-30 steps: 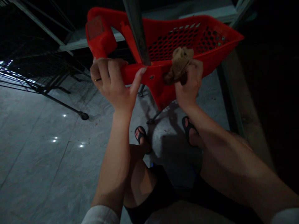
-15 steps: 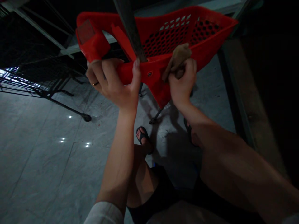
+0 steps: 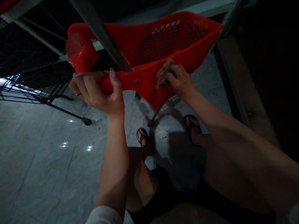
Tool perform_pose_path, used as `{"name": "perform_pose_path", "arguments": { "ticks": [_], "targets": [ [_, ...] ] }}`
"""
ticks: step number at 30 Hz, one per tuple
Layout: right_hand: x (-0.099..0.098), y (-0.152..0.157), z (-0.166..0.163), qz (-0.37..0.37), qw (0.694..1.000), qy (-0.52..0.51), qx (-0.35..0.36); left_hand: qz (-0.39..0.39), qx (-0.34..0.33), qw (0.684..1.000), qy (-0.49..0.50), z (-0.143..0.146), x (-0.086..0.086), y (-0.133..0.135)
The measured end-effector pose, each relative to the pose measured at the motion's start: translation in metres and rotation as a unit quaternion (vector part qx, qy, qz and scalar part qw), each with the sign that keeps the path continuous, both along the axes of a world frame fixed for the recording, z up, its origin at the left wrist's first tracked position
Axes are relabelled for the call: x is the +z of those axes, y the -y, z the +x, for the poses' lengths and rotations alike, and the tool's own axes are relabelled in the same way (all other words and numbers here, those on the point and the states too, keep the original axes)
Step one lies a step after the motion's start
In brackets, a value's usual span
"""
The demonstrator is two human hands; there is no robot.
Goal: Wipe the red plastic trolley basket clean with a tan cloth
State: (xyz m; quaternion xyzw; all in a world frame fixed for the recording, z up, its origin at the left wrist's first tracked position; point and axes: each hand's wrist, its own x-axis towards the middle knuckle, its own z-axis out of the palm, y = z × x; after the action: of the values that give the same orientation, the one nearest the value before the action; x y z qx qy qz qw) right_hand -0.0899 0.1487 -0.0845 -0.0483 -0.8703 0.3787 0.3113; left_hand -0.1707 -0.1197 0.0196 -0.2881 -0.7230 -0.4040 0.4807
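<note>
A red plastic shopping basket point(image 3: 149, 46) with a perforated wall is tilted in front of me. My left hand point(image 3: 100, 90) wraps round its red frame at the near left corner, thumb on top. My right hand point(image 3: 182, 81) is closed on a crumpled brown cloth point(image 3: 164, 73), which presses against the basket's near outer side. A round bolt point(image 3: 136, 82) shows between my two hands. A grey metal bar point(image 3: 100, 34) slants down to the basket's edge beside my left thumb.
A dark wire cart point(image 3: 28, 77) with a caster point(image 3: 87, 121) stands at the left. Behind the basket runs a pale metal shelf frame point(image 3: 210, 9). My sandalled feet point(image 3: 192, 127) rest on the grey tiled floor point(image 3: 46, 161). A dark ledge point(image 3: 247, 93) borders the right side.
The basket and my left hand have shifted left and slightly down in view. My right hand has moved the cloth left and down along the basket's side, and the cloth now lies flatter.
</note>
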Motion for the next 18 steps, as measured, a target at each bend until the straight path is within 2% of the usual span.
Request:
{"name": "perform_pose_path", "arguments": {
  "ticks": [3, 6, 9, 12, 14, 18],
  "targets": [
    [-0.007, -0.034, 0.004, -0.005, 1.0, -0.004, -0.001, 0.003, 0.018, 1.0, -0.01, 0.0, -0.001, 0.001],
    [-0.013, -0.041, 0.004, 0.0, 0.999, -0.039, -0.032, 0.009, -0.001, 0.999, -0.039, 0.002, -0.001, -0.002],
    [-0.016, -0.019, -0.001, -0.017, 0.991, -0.085, -0.098, 0.03, -0.002, 0.998, -0.061, 0.004, 0.0, -0.006],
    [-0.015, 0.019, -0.004, -0.073, 0.981, -0.093, -0.155, 0.04, 0.019, 0.996, -0.074, 0.008, 0.002, -0.011],
    [-0.012, 0.045, -0.003, -0.104, 0.98, -0.08, -0.148, 0.041, 0.033, 0.995, -0.082, 0.011, 0.004, -0.013],
    [-0.003, 0.083, 0.007, -0.099, 0.991, -0.06, -0.064, 0.042, 0.048, 0.995, -0.077, 0.012, 0.005, -0.014]
  ]
}}
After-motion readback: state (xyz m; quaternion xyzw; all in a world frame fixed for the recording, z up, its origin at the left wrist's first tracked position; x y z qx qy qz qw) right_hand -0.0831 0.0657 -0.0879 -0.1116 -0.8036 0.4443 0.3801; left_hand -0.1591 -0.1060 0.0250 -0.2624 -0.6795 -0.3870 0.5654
